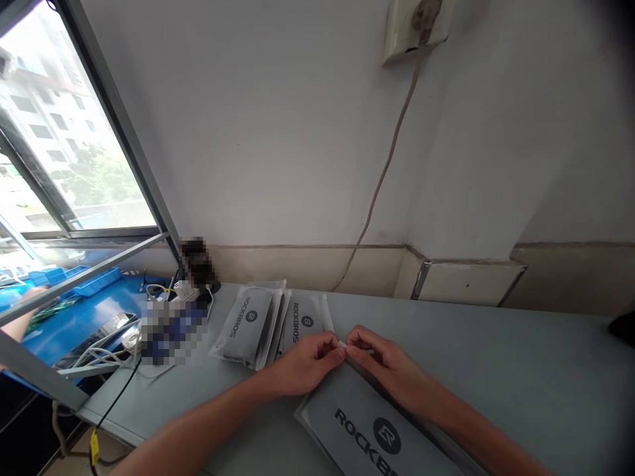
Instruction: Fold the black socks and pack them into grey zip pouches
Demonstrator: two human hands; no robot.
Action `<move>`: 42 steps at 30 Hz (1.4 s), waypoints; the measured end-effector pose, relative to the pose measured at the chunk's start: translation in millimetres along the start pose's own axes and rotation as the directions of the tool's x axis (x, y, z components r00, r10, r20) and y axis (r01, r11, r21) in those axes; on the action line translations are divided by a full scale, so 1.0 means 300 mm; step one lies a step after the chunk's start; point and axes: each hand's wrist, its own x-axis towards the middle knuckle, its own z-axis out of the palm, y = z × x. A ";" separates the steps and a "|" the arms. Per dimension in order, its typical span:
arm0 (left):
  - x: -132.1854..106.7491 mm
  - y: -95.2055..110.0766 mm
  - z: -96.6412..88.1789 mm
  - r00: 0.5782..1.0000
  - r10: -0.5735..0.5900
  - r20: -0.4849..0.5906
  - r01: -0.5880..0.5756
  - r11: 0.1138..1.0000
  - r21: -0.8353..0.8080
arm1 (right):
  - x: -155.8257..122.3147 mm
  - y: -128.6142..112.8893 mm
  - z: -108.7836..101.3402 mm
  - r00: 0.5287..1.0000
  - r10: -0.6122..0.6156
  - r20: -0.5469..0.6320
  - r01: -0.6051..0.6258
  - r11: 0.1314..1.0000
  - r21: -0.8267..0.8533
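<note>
My left hand [310,360] and my right hand [381,362] meet at the far end of a grey ROCKBROS packet [362,430] that lies on the grey table [496,370]. Both hands are closed in a pinch on the packet's clear top edge, with a thin white strip between the fingertips. Just beyond my left hand lie two more ROCKBROS packets, a stack [248,325] and a single one [303,320], side by side.
A power strip with white plugs and cables [149,324] sits at the table's left end. Left of it is a blue surface with blue trays [84,281], where another person's hand [20,317] shows. A wall socket [414,26] with a hanging cord is above.
</note>
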 end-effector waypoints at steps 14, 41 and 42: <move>0.014 0.037 -0.202 0.971 0.085 -0.223 -0.008 0.945 0.327 | 0.008 0.042 -0.045 1.000 -0.020 0.018 0.021 0.998 -0.064; 0.012 0.050 -0.062 0.929 0.156 -0.335 -0.042 0.946 0.322 | -0.015 -0.065 -0.014 0.967 0.021 0.252 -0.074 0.977 0.202; 0.013 0.051 -0.057 0.927 0.158 -0.339 -0.044 0.946 0.321 | -0.018 -0.074 -0.011 0.958 0.020 0.286 -0.080 0.976 0.200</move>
